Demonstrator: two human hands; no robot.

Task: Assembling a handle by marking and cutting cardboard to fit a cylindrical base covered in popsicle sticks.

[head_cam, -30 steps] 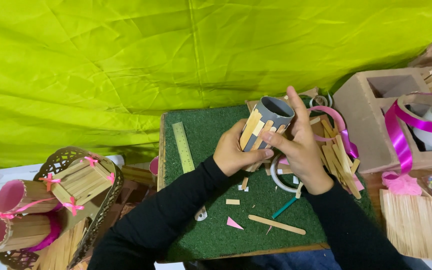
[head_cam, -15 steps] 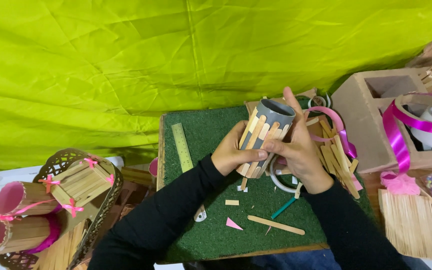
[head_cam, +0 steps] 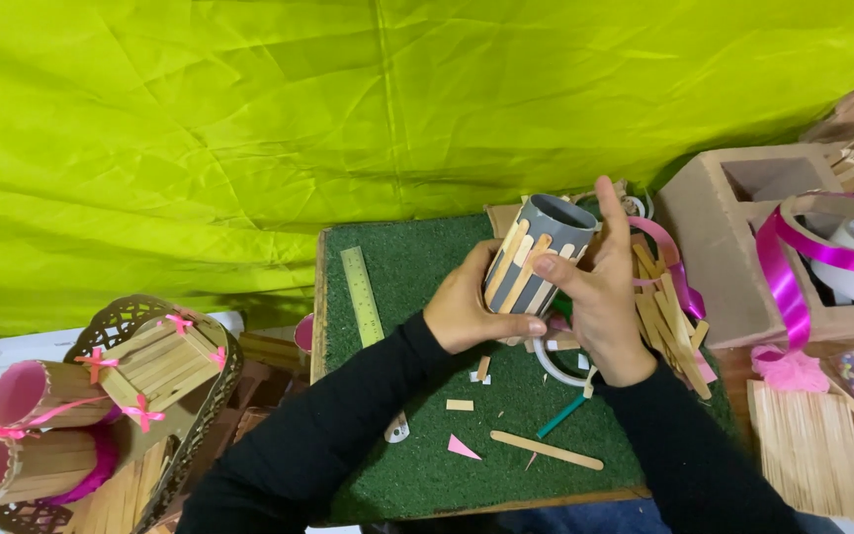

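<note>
Both hands, L hand [head_cam: 467, 311] & R hand [head_cam: 600, 297], gripping grey tube [head_cam: 536, 259], sticks prob. glued

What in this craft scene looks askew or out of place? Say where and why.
The wooden sticks on the grey tube, held by the left hand and right hand, slant unevenly with grey gaps between them. Stick offcuts and a pink scrap litter the green mat.

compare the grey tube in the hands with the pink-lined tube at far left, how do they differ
The grey tube is held up off the green mat by the left hand and right hand; the pink-lined tube lies on its side, untouched. The grey tube is only partly covered with sticks; the pink-lined tube is fully covered and tied with pink ribbon. Both are open cylinders clad in wooden sticks.
</note>
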